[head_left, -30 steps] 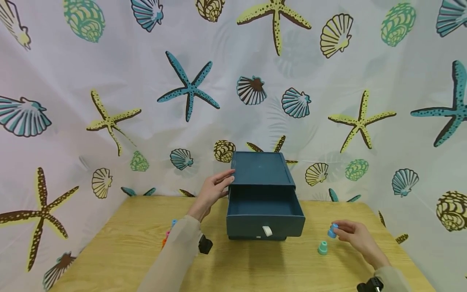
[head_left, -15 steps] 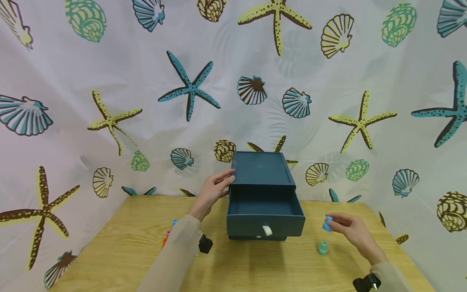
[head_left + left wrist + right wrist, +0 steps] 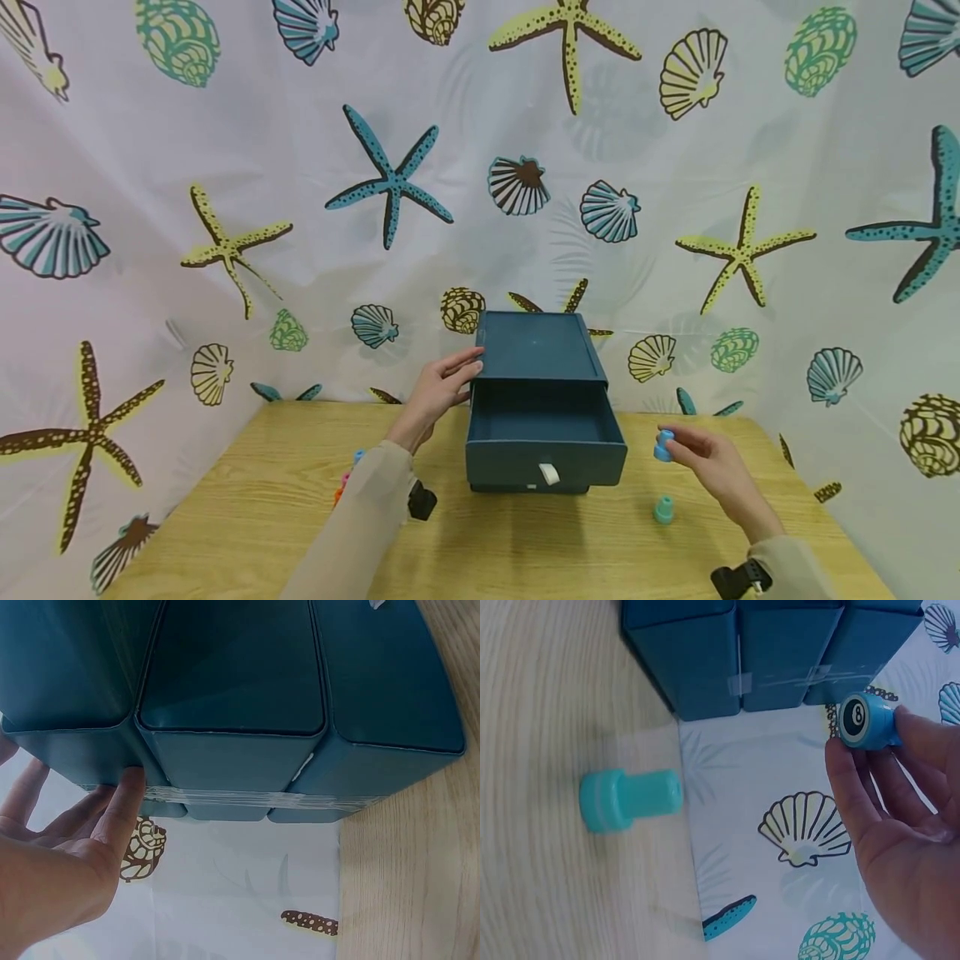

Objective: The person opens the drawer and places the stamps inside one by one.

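Note:
My right hand point(image 3: 716, 471) pinches a small blue toy stamp point(image 3: 663, 446) between thumb and fingers, above the table to the right of the drawer cabinet point(image 3: 536, 346). In the right wrist view the blue stamp's end, marked with a black 8, faces the camera. Below it a teal-green stamp point(image 3: 663, 510) stands upright on the wood. My left hand point(image 3: 431, 396) rests with extended fingers against the cabinet's left side, fingertips at its top edge. The dark blue cabinet's top drawer point(image 3: 546, 463), with a white pull tab, is drawn out, and its visible inside holds nothing.
Several small colourful pieces point(image 3: 345, 481), blue, pink and orange, lie on the table left of the cabinet, partly hidden by the left sleeve point(image 3: 360, 517). A white cloth point(image 3: 450, 267) printed with starfish and shells hangs behind the wooden table point(image 3: 517, 558). Clear tape point(image 3: 255, 799) crosses the cabinet's side.
My right hand has lifted the blue stamp and carried it left and away from me, toward the cabinet. My left hand, the drawer and the green stamp have stayed put.

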Demonstrator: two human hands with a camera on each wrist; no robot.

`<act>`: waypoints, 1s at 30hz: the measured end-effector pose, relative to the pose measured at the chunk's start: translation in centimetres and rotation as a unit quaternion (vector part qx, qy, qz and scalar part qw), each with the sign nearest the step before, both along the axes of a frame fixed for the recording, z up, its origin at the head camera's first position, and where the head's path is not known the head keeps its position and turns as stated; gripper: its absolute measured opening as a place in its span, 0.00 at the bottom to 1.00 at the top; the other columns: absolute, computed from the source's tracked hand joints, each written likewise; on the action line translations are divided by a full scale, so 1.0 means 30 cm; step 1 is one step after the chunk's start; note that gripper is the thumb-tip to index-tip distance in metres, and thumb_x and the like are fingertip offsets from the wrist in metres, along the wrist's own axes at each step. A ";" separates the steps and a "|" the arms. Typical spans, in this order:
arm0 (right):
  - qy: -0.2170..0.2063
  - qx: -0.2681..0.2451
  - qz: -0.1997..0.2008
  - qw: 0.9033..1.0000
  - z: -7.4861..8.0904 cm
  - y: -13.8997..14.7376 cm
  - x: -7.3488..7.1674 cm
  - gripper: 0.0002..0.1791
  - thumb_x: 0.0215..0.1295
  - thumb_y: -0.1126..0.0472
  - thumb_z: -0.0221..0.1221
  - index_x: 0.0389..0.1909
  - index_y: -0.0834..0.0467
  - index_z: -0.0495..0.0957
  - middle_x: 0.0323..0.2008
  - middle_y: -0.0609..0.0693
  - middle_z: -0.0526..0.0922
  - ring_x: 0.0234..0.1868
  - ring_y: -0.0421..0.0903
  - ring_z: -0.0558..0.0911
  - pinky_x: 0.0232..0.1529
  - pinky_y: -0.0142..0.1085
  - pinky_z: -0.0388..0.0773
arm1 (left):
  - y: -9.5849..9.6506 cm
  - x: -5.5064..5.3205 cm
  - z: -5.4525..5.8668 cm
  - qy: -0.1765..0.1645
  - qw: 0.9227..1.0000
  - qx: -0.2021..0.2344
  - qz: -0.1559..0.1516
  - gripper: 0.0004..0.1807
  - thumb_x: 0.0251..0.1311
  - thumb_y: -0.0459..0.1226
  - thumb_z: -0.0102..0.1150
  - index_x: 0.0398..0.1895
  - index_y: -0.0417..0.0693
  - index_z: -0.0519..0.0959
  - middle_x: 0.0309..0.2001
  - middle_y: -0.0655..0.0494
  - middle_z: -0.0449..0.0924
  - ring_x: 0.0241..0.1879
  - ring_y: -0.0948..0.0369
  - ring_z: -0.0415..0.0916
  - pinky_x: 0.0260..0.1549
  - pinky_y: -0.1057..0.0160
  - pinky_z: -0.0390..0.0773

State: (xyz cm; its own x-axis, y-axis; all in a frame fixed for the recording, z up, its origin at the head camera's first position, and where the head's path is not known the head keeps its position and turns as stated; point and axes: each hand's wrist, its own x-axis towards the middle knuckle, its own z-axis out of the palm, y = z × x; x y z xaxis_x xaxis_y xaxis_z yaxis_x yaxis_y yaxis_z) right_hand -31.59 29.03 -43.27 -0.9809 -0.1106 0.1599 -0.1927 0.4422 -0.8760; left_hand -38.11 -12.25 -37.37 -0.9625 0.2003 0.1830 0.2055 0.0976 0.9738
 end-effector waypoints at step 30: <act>0.102 -0.076 0.012 0.992 0.168 -0.152 0.035 0.25 0.68 0.52 0.61 0.61 0.62 0.76 0.43 0.38 0.84 0.45 0.36 0.82 0.51 0.26 0.76 | 0.005 -0.001 -0.001 0.000 1.000 0.007 0.005 0.24 0.69 0.49 0.56 0.67 0.61 0.73 0.71 0.53 0.66 0.70 0.51 0.65 0.64 0.43 0.69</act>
